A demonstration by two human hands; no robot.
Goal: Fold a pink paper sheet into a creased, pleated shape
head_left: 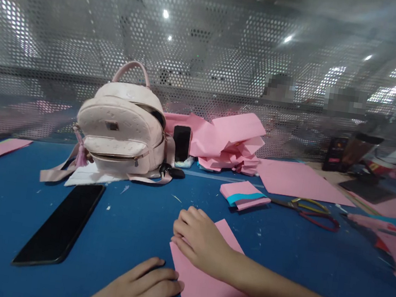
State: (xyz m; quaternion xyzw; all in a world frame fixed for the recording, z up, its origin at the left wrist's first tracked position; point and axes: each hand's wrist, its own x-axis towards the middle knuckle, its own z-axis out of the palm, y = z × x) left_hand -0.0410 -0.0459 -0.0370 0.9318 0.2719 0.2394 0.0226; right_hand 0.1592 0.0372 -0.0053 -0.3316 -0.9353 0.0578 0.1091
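A pink sheet of paper [207,292] lies at a slant on the blue table in front of me. My right hand [200,240] reaches across it, its fingers curled down on the sheet's far left corner. At the sheet's left edge, the fingertips of my left hand [145,283] touch it; those fingers are stretched out and hold nothing. My left thumb is mostly out of sight at the bottom. Beyond the sheet sits a small folded pink paper piece with a blue strip [245,195]. Scissors [309,211] with yellow and red handles lie beside that piece.
A pale backpack [123,126] stands at the back left, a large black phone [62,223] in front of it. Crumpled pink paper [228,140] and a smaller phone [181,143] are against the perforated metal screen [212,47]. A pink glue gun [388,236] lies at right.
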